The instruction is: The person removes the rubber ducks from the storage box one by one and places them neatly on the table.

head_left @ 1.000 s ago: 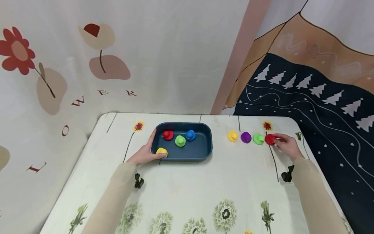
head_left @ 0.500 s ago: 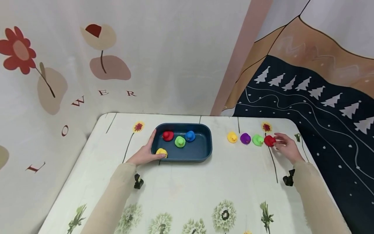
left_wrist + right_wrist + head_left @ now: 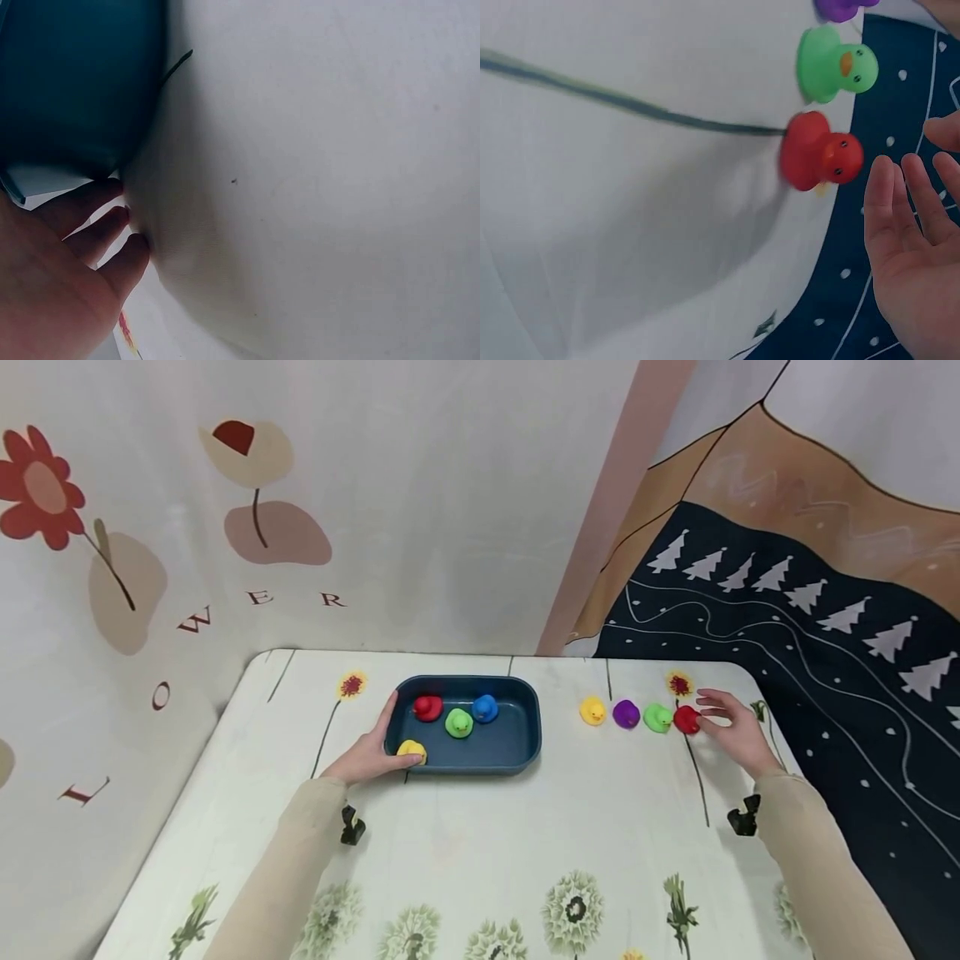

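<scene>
A dark blue tray [image 3: 513,739] stands at the back middle of the table in the head view. My left hand [image 3: 366,758] grips its left end, thumb over the front rim close to a yellow rubber duck [image 3: 411,750] inside. In the left wrist view, fingers [image 3: 124,262] lie along the tray's outer side. At the right, a red rubber duck [image 3: 686,720] ends a row with a green duck [image 3: 657,717], a purple duck [image 3: 626,714] and a yellow duck [image 3: 592,711]. My right hand [image 3: 737,737] is spread just right of the red duck, holding nothing.
Inside the tray sit another red duck [image 3: 427,707], a second green duck [image 3: 459,722] and a blue duck [image 3: 485,708]. A flower-printed cloth [image 3: 465,843] covers the table. Printed curtains [image 3: 435,527] hang behind its back edge.
My right hand has let go of the red duck at the row's end; its fingers have opened and drawn slightly away. My left hand stays on the tray.
</scene>
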{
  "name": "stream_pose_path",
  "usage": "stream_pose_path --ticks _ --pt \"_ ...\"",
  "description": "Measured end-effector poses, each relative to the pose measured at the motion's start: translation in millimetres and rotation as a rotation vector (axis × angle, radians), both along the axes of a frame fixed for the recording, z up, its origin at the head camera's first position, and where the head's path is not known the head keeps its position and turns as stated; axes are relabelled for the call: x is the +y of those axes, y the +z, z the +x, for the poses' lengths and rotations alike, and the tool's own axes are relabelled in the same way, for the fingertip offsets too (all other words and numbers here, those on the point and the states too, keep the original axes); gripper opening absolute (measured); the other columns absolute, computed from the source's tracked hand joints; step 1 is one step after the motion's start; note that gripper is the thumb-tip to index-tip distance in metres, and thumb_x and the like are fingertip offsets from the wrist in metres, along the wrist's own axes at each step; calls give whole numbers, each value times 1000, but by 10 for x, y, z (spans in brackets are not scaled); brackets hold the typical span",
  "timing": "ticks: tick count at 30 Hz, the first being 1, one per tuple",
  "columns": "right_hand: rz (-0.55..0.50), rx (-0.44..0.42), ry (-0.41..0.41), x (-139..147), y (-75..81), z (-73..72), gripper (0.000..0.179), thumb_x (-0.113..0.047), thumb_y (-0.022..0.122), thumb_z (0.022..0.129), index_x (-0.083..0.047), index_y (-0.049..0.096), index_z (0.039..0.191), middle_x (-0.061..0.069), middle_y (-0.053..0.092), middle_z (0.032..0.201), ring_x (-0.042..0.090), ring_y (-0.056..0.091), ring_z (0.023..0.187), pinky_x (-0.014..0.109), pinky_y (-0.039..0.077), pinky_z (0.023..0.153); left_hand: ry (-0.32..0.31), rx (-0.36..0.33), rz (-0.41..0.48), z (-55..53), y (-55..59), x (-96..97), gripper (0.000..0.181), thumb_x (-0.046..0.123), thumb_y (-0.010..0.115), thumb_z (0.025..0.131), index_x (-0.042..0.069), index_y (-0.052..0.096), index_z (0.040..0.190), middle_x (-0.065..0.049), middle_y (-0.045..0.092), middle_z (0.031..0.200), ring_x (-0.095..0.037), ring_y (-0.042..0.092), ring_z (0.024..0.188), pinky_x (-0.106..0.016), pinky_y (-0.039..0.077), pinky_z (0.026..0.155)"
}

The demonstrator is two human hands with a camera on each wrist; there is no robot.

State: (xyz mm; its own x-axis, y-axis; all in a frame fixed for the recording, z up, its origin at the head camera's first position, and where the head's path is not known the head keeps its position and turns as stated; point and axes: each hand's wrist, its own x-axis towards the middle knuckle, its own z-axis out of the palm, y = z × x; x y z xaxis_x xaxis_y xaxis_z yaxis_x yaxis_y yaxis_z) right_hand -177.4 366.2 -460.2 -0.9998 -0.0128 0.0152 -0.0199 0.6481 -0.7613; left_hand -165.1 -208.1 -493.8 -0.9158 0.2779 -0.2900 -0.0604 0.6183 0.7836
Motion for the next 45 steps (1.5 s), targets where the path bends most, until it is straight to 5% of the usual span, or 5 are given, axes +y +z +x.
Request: stream_pose_path --ticks 8,16,24,29,45 --pt "2 -34 43 -202 96 -4 42 -8 55 98 4 45 137 26 49 131 41 46 118 46 41 91 3 -3 0 -10 -16 -19 114 43 74 84 33 -15 153 -23 10 158 -49 23 136 -65 27 104" --pt "15 -40 143 -411 176 7 40 -2 58 95 4 50 133 26 52 130 41 50 113 16 44 83 3 -4 -2 -2 -11 -11 113 42 74 84 34 -15 153 -22 10 158 -49 23 137 -65 27 104" --pt "-13 -54 210 -639 211 4 40 -1 60 93 4 51 132 24 53 130 39 48 117 45 41 90 -2 -3 -1 -4 13 -17 113 43 74 84 32 -16 153 -22 9 158 -49 22 137 -65 26 104" --pt "-22 -90 236 -791 220 0 40 -3 61 94 2 52 132 22 54 130 40 48 119 49 45 92 -3 2 -7 -5 6 -25 113 43 74 84 31 -16 153 -23 9 158 -49 23 137 -65 27 104" --pt "-153 -60 392 -1200 70 39 36 -3 65 91 5 57 125 19 58 124 41 53 114 32 49 86 -8 3 -2 -13 -21 -18 113 44 73 84 31 -16 153 -24 9 158 -49 23 136 -64 27 104"
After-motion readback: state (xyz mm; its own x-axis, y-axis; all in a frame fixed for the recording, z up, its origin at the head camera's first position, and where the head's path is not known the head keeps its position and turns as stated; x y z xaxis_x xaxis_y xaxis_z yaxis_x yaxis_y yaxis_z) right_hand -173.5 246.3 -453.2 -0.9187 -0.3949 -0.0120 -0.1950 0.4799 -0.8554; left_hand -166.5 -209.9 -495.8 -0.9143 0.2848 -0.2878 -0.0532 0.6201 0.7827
